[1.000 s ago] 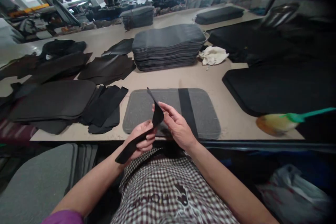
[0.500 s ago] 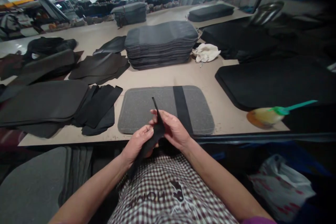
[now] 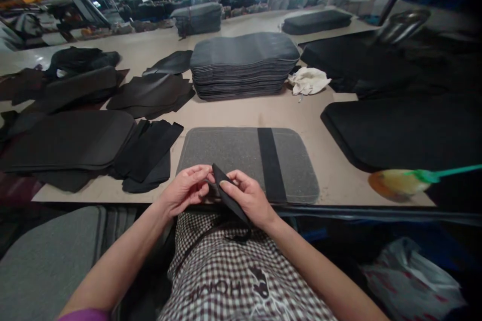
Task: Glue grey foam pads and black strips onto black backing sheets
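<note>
A folded black fabric strip [image 3: 230, 199] is pinched between the thumb and fingers of my right hand [image 3: 250, 198], just over the table's front edge. My left hand [image 3: 190, 188] is on its other side, fingers curled, with the thumb and index fingertips closed at the strip's upper edge. Beneath and beyond both hands lies a grey rounded panel [image 3: 226, 145] with a pale line along its border. A wide black band [image 3: 271, 163] crosses that panel toward its right end. The strip's lower end hangs in front of my checked apron [image 3: 214, 266].
Black strips [image 3: 148, 153] and dark panels [image 3: 68, 138] lie at left. Behind the grey panel stands a tall stack of panels [image 3: 244, 70], with a white cloth [image 3: 309, 81] beside it. At right are a yellowish container with a green brush handle [image 3: 399, 184] and black sheets [image 3: 399, 130].
My left hand has shifted from the strip's lower part to its upper edge. The right hand's thumb now lies across the strip, which is tilted the other way. The view has swung slightly left.
</note>
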`<state>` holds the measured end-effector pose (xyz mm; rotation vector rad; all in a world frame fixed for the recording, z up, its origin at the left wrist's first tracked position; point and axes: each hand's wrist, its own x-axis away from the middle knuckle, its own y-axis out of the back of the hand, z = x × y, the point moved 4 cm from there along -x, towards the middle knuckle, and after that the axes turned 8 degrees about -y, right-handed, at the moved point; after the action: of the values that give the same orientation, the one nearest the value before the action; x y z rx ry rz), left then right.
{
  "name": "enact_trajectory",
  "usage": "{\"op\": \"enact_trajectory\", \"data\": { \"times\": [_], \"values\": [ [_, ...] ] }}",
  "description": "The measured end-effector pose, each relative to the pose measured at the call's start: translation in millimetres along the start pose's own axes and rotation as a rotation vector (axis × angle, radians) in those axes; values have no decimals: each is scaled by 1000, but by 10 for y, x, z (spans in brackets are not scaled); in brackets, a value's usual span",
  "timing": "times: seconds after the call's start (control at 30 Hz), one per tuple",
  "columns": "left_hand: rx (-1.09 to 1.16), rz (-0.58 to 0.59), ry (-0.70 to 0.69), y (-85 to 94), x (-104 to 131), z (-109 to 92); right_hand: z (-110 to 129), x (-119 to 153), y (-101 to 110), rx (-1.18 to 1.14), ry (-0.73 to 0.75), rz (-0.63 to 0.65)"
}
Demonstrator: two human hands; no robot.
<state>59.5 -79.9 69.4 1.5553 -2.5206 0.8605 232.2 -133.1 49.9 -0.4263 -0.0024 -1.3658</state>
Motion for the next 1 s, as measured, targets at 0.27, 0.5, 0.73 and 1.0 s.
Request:
{"op": "enact_trajectory", "data": {
  "times": [0.27, 0.5, 0.73, 1.0],
  "values": [
    [-40, 103, 117, 85, -127, 142, -59, -80, 48, 40, -4, -4],
    [-545, -35, -124, 394, -580, -260, -105, -86, 153, 280, 33, -151],
    [-1256, -22, -516, 665, -1473, -626, -56, -179, 136, 496, 70, -199],
    [-1640, 58, -769, 737, -2029, -632, -182, -455, -50, 327, -67, -28]
  ]
}}
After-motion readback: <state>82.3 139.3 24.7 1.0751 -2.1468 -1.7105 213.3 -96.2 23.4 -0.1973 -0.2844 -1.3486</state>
